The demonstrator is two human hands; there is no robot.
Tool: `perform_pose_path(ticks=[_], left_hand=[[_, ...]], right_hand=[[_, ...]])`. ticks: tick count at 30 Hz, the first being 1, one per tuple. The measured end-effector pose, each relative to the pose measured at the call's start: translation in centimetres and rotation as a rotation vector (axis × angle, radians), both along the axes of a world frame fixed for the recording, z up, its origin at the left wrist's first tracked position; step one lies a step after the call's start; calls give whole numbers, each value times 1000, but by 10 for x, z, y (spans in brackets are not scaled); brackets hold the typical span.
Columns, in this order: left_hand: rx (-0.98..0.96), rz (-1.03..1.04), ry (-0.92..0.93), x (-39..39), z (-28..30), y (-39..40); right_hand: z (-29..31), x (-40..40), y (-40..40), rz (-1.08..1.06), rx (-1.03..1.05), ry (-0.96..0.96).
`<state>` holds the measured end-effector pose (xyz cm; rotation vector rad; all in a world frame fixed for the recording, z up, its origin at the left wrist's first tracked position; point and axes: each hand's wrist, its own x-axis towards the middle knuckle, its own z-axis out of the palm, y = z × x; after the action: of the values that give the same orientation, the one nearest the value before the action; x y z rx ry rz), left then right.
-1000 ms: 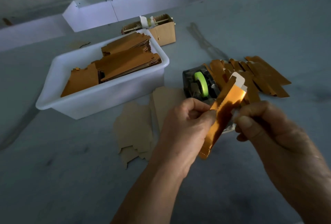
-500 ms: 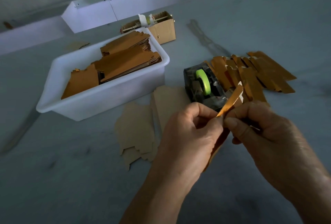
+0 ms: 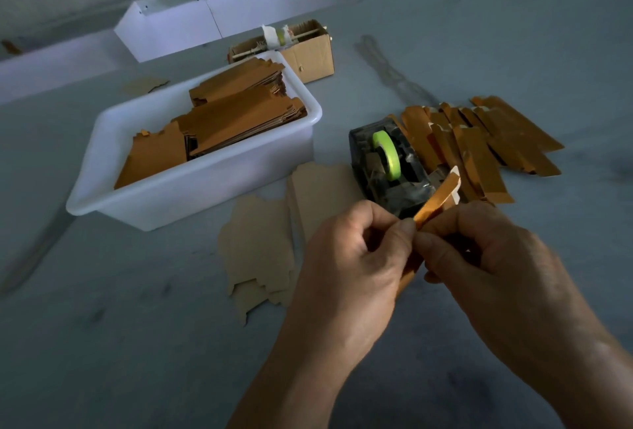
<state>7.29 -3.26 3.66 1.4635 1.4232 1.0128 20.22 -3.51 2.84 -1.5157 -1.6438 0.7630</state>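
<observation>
Both hands pinch one gold blank (image 3: 436, 203). The left hand (image 3: 352, 267) nips it between thumb and forefinger, and the right hand (image 3: 489, 257) curls round its other edge. The blank stands edge-on between them, its tip pointing to 1 o'clock, just over the near end of the dispenser (image 3: 387, 171). From the hands, a pile of folded blanks (image 3: 486, 144) lies at 1 o'clock and the tub (image 3: 191, 199) at 10 o'clock — brown sheets (image 3: 260, 243) lie flat at 9 o'clock.

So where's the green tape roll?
The green tape roll sits in the dark dispenser right of centre in the head view, between the white tub on its left and the pile of gold strips on its right.
</observation>
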Motion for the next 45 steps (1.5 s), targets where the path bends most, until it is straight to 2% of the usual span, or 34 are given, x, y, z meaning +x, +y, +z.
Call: perform_pose_path(ticks=[7,11,14,16,19,21,25,28,30,32,35,37,40,41,42,45], left_hand=[[284,168,27,16,-12,-10],[415,168,131,17,-15,-13],[427,176,37,13,-15,-13],[386,150,-27,13,-14,-14],[236,176,-166,13,-13,-15],[151,220,-195,14,-14,-13],[21,238,-284,15,-22,-11],[-175,211,-530,14,-22,-11],[-208,184,-577,8,-19,-11],[-113,137,-380,2,-17,-11],[213,101,169,-5,-18,-9],[358,214,358,-13,-17,-7],[484,500,575,-43,-20,0],[458,559,660,-56,-24,3],[334,581,746,-68,-28,7],[-202,544,913,-96,-43,15]], right_hand=[[6,2,4,13,-79,57],[10,-2,3,-14,26,-75],[10,-2,2,-75,51,-189],[7,1,3,-85,12,-140],[3,5,3,27,-182,353],[0,7,3,113,-288,544],[-7,3,5,63,-283,607],[-8,1,6,90,-335,602],[-10,1,7,97,-394,596],[-10,1,6,61,-407,564],[-6,6,7,-31,-181,423],[0,13,13,-129,18,238],[-1,28,32,-257,127,84],[-6,34,41,-304,131,53],[-13,39,50,-341,129,29],[-27,46,73,-376,52,-50]])
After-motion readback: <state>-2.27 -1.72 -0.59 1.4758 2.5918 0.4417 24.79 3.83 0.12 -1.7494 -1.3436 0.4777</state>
